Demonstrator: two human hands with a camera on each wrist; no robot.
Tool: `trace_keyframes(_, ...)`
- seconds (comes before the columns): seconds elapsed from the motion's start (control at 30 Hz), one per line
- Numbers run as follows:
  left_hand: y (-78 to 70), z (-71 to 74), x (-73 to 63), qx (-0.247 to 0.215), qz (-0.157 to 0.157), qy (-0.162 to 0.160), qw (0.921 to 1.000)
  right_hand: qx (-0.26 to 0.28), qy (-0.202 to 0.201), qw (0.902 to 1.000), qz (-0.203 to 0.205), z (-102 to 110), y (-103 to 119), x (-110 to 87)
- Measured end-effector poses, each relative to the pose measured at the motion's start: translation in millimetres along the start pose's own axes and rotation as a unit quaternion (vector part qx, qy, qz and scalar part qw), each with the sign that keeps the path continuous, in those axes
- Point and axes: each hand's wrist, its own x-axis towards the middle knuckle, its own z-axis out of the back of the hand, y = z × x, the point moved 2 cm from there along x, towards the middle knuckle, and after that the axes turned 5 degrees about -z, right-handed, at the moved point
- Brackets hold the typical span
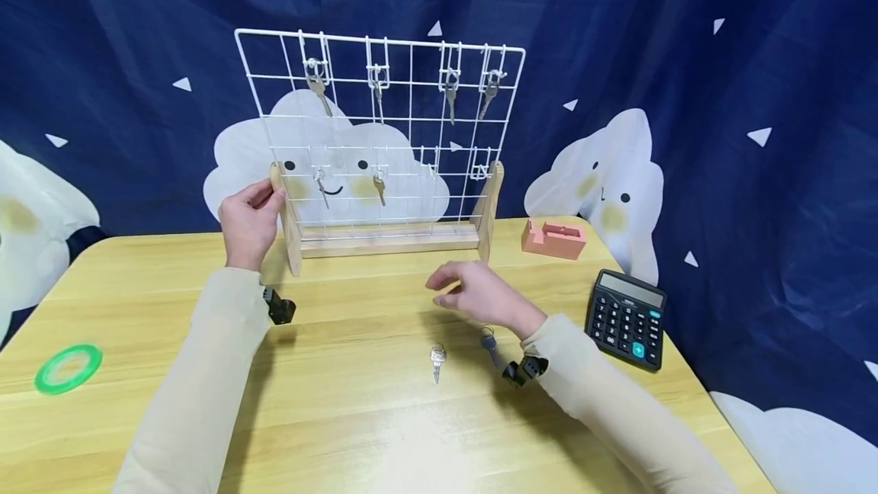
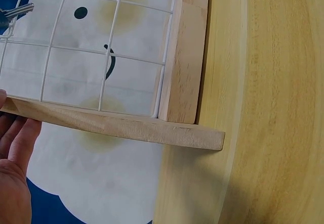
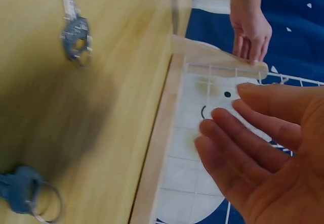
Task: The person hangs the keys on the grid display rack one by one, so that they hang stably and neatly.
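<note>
From where I stand, the left hand (image 1: 251,223) pinches the top of the left wooden upright (image 1: 291,227) of a wire-grid key rack (image 1: 391,245), on the desk (image 1: 343,418). The right hand (image 1: 483,294) hovers with fingers loosely bent and spread from the thumb, holding nothing. Nearer me, a silver key (image 1: 437,355) and a blue-headed key (image 1: 490,345) lie on the desk. Both look light, rigid and hardly fragile, though probably slippery when flat; I'd take each by its ring (image 3: 62,204). The rack seems light enough to need steadying by its wood.
</note>
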Motion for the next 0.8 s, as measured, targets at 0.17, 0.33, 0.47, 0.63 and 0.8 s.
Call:
trace_keyframes(0.17,2.8,0.4,-2.2,0.005,0.007,-0.003,1.0000,-0.059,0.049,0.9970,-0.003,-21,-7,-11.6)
trace_keyframes(0.33,2.6,-1.7,-0.6,0.005,-0.008,-0.005,0.9999,-0.099,0.079,0.9918,-0.017,-37,-15,-18.8)
trace_keyframes(0.47,1.6,-1.9,0.3,0.005,-0.010,-0.008,0.9999,-0.112,0.087,0.9898,-0.012,-44,-19,-20.2)
trace_keyframes(0.63,1.2,-2.3,1.0,0.005,-0.011,-0.009,0.9999,-0.119,0.087,0.9891,0.000,-47,-20,-19.2)
trace_keyframes(0.8,0.1,-2.1,2.5,0.005,-0.010,-0.008,0.9999,-0.121,0.084,0.9891,0.004,-51,-22,-17.6)
